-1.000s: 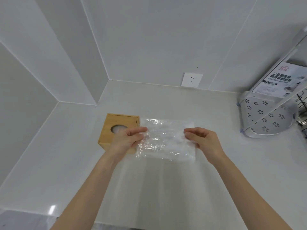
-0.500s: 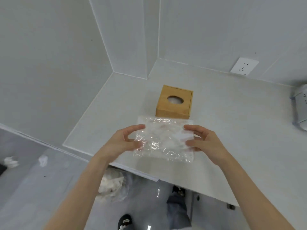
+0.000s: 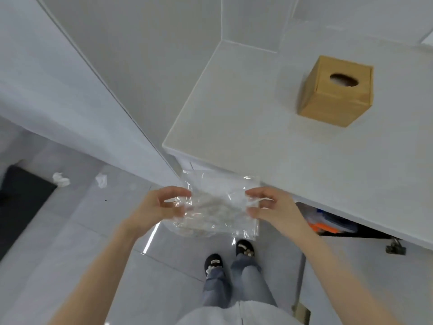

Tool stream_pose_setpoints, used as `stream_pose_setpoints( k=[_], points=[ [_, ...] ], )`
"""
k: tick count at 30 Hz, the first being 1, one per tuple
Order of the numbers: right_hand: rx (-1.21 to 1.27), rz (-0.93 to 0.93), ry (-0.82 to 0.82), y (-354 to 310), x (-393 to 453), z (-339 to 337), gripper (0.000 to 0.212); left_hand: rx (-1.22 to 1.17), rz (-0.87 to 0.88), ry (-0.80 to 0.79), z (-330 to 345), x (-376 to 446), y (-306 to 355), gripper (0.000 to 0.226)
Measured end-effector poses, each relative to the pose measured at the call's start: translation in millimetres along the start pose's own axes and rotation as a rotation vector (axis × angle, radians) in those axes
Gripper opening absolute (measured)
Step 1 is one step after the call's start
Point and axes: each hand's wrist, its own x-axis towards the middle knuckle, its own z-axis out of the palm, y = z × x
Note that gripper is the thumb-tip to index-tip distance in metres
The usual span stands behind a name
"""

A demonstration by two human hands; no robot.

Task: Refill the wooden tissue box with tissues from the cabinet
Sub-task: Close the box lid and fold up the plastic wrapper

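A clear, crinkled plastic wrapper (image 3: 220, 205) is stretched between both hands over the floor, just off the counter's front edge. My left hand (image 3: 157, 207) pinches its left side and my right hand (image 3: 271, 207) pinches its right side. The wooden tissue box (image 3: 335, 92) stands on the white counter (image 3: 246, 113) at the upper right, well away from the hands. White tissue shows inside its round top hole.
A tall white panel (image 3: 82, 90) rises at the left of the counter. Below the counter an open cabinet (image 3: 332, 226) shows blue and orange packs. Crumpled white scraps (image 3: 61, 179) lie on the grey tiled floor beside a dark mat (image 3: 21, 198). My feet (image 3: 229, 256) stand below the wrapper.
The view has swung down and left. Both hands carried the wrapper back from above the counter, next to the box, to past the counter's edge over the floor.
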Motion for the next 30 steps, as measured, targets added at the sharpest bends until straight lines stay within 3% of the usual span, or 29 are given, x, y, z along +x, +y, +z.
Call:
stream_pose_setpoints(
  k=[5, 11, 15, 18, 25, 30],
  points=[
    [-0.189, 0.031, 0.039, 58.9, 32.3, 47.9, 0.034, 0.056, -0.107, 0.163, -11.7, 25.4, -79.7, 0.027],
    [-0.277, 0.002, 0.113, 150.8, 102.0, 94.9, 0.031, 0.123, -0.123, 0.382, -4.1, 96.3, -192.0, 0.032],
    [-0.38, 0.001, 0.1, 218.0, 154.5, 122.6, 0.019, 0.191, -0.134, 0.479, -0.7, 156.1, -264.8, 0.032],
    [-0.425, -0.013, 0.093, 257.3, 184.5, 136.6, 0.024, 0.33, -0.131, 0.581, 13.1, 190.5, -300.0, 0.029],
    [-0.552, -0.055, -0.013, 353.9, 259.2, 175.6, 0.014, 0.63, -0.15, 0.616, 12.6, 255.9, -393.1, 0.037],
    [-0.879, -0.177, -0.013, 389.7, 295.2, 189.8, 0.016, 1.039, -0.172, 0.585, 13.3, 289.4, -426.7, 0.038]
  ],
)
